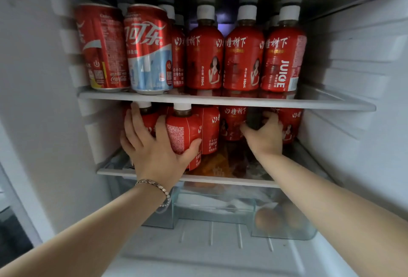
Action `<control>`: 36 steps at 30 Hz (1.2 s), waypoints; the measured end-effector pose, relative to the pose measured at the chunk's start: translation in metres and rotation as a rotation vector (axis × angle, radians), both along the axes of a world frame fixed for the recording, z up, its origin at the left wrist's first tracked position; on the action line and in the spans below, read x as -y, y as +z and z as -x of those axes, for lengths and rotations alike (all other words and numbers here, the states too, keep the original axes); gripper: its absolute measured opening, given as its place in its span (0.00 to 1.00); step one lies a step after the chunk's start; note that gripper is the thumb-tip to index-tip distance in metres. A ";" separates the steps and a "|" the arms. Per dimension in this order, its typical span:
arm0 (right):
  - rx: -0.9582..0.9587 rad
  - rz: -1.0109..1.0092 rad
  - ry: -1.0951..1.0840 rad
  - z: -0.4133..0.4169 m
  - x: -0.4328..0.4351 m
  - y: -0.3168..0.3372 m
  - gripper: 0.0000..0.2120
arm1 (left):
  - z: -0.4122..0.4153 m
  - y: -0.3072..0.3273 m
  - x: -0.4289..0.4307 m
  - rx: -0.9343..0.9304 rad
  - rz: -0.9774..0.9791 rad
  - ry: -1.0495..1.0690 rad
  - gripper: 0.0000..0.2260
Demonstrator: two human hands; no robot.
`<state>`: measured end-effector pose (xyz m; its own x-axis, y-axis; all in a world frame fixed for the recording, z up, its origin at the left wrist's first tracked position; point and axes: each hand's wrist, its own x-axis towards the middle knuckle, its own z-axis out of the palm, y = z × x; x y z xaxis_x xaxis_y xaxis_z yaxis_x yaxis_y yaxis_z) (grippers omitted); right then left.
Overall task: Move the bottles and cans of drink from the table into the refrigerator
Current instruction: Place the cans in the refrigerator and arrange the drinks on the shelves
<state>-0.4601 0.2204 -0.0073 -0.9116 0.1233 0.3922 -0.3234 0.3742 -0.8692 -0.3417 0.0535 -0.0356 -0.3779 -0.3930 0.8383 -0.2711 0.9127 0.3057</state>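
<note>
In the white refrigerator point(353, 55), red cola cans point(148, 51) and red-labelled, white-capped juice bottles point(242, 55) fill the middle shelf point(331, 103). On the lower shelf point(114, 172), the left hand point(152, 148) wraps its fingers round a front bottle point(183, 130). The right hand point(265, 137) seemingly curls its fingers round a dim rear bottle point(254, 118).

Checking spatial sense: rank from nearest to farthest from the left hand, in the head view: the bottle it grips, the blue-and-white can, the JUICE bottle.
1. Gripped bottle, lower shelf, in the left hand.
2. Blue-and-white can, upper shelf, directly above.
3. JUICE bottle, upper shelf, far right.
</note>
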 end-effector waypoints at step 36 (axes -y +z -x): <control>0.397 0.032 0.597 0.071 -0.043 0.016 0.35 | -0.001 -0.002 0.003 -0.013 0.028 -0.015 0.37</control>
<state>-0.5316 0.2636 0.0084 -0.9002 -0.4350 0.0218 -0.1221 0.2040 -0.9713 -0.3412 0.0509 -0.0377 -0.3727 -0.3638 0.8537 -0.2539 0.9248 0.2833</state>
